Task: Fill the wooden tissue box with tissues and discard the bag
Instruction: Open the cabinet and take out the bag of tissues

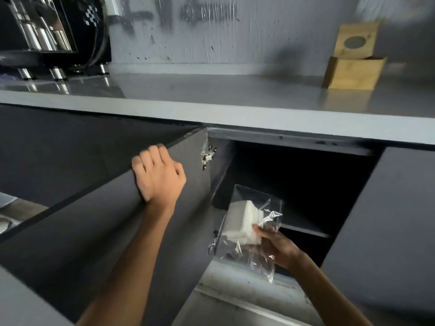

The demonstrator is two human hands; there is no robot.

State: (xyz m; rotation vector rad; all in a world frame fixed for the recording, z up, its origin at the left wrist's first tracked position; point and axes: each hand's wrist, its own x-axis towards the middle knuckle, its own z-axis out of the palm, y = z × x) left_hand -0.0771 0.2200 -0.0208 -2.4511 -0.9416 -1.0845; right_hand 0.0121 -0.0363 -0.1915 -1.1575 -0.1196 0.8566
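Observation:
The wooden tissue box (354,72) stands on the grey counter at the far right. Its lid (355,41), with a round hole, leans upright against the wall behind it. Below the counter, my right hand (277,249) grips a clear plastic bag (253,228) holding a stack of white tissues (244,223), just in front of the open cabinet. My left hand (157,172) is curled over the top edge of the open dark cabinet door (113,208).
The grey counter (211,107) runs across the view above the cabinet. A black and chrome machine (51,36) sits on it at the far left. The cabinet interior (306,184) is dark, with a shelf (306,230). A shut door panel (388,231) is on the right.

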